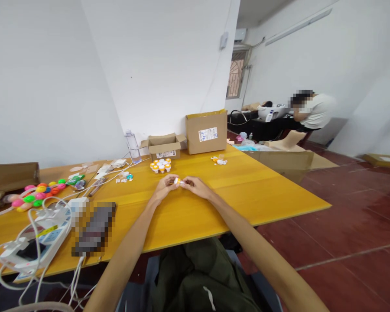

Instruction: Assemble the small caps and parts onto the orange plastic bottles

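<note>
Both hands meet over the middle of the yellow worktop (188, 216), fingertips pinched together on one small orange-and-white piece (178, 180). The left hand (165, 185) grips it from its side with fingers curled in, and the right hand (196, 186) closes on it from the other side, so the piece sits between the two, just above the worktop surface. Just beyond the hands stands a cluster of like orange-and-white pieces (160, 165), and farther right lies a smaller scatter of parts (219, 160). Behind the cluster sits a low open box (164, 147), with a taller closed box (206, 131) beside it and a clear bottle (133, 147) to the left. At the far left lie bright plastic balls (39, 193), and nearer, a white power strip (39, 242) with tangled cables. A seated person (312, 110) is at the back of the room.
</note>
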### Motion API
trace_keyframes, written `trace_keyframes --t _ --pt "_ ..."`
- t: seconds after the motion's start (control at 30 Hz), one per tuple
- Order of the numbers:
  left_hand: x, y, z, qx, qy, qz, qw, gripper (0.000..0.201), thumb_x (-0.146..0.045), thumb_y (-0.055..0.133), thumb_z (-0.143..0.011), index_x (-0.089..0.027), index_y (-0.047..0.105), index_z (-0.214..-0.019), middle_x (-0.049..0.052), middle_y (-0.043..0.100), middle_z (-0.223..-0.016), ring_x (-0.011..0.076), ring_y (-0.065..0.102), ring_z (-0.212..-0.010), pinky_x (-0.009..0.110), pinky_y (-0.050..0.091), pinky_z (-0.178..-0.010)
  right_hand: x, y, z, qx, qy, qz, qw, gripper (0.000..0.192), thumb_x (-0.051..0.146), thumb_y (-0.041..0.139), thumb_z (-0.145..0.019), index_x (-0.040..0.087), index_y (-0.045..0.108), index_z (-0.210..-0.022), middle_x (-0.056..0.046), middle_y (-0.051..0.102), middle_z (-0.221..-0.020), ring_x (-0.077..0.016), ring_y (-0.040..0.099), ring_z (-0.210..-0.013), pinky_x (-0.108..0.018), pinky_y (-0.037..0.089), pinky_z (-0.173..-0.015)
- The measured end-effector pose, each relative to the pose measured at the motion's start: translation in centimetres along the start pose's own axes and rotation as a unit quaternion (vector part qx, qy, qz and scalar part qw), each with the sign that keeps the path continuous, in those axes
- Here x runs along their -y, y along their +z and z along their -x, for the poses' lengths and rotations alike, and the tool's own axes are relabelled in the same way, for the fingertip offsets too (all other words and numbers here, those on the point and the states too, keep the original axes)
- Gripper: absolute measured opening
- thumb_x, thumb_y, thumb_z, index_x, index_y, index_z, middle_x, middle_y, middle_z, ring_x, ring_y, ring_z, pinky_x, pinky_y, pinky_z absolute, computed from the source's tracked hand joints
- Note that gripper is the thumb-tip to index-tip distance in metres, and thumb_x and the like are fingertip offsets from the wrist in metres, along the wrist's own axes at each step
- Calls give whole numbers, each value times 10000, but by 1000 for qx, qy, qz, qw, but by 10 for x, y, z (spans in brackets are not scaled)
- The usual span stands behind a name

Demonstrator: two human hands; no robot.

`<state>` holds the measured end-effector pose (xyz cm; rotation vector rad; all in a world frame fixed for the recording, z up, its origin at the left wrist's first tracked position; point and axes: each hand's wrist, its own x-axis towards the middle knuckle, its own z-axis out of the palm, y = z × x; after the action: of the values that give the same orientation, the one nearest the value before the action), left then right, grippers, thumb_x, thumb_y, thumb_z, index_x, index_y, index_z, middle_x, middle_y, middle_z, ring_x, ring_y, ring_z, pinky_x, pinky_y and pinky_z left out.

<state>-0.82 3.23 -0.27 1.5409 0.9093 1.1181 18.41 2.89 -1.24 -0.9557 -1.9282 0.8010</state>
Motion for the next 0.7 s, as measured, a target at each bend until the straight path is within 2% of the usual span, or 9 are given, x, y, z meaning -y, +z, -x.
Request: trace_keyframes --t 0.1,0.2,0.3,0.4,0.5,0.57,0.7 --pt "-2 1 1 -7 1 1 1000 466 -324 852 -591 -192 680 -1003 63 732 -1012 218 663 -1022 350 519 -919 -3 3 0 -15 2 4 1000 243 384 705 -790 193 650 -929 -22 700 -882 -170 636 -778 -308 514 -747" --pt "-1 1 1 -14 -1 1 1000 510 -289 873 -565 -188 665 -1020 75 728 -1051 207 676 -984 354 531 -905 -5 7 0 -26 -5 9 1000 354 305 756 -747 205 618 -1057 -35 701 -981 -172 649 -822 -320 525 -787" --pt "2 1 1 -17 -4 9 1000 550 -275 881 -551 -188 644 -1039 87 712 -1103 188 680 -934 356 544 -875 -2 8 2 -23 -18 37 999 504 260 749 -763 231 556 -1228 -44 695 -1043 -190 662 -887 -336 521 -831" --pt "6 3 0 -19 -10 9 1000 550 -269 884 -546 -194 636 -1032 87 696 -1134 183 677 -913 352 554 -834 1 8 5 -17 -22 87 996 540 285 709 -813 245 517 -1317 -46 698 -1004 -214 666 -895 -344 514 -827" --pt "9 3 -2 -58 -4 -18 998 472 -240 882 -546 -189 649 -953 70 704 -1076 172 671 -898 331 543 -839 -4 6 5 -28 -7 122 992 480 268 671 -837 253 539 -1298 -49 699 -969 -217 667 -859 -337 512 -797" --pt "10 3 -2 -93 16 -43 995 372 -260 844 -616 -192 654 -929 63 701 -1058 162 664 -882 314 534 -830 -14 4 0 -54 13 141 989 427 222 668 -820 260 575 -1234 -56 699 -997 -219 667 -872 -339 509 -808" --pt "10 3 -2 -152 31 -131 979 175 -218 746 -707 -187 643 -845 25 683 -862 154 635 -759 301 514 -763 -36 2 -27 -101 53 145 983 312 198 717 -761 271 621 -1049 -43 697 -955 -218 671 -858 -338 516 -784"
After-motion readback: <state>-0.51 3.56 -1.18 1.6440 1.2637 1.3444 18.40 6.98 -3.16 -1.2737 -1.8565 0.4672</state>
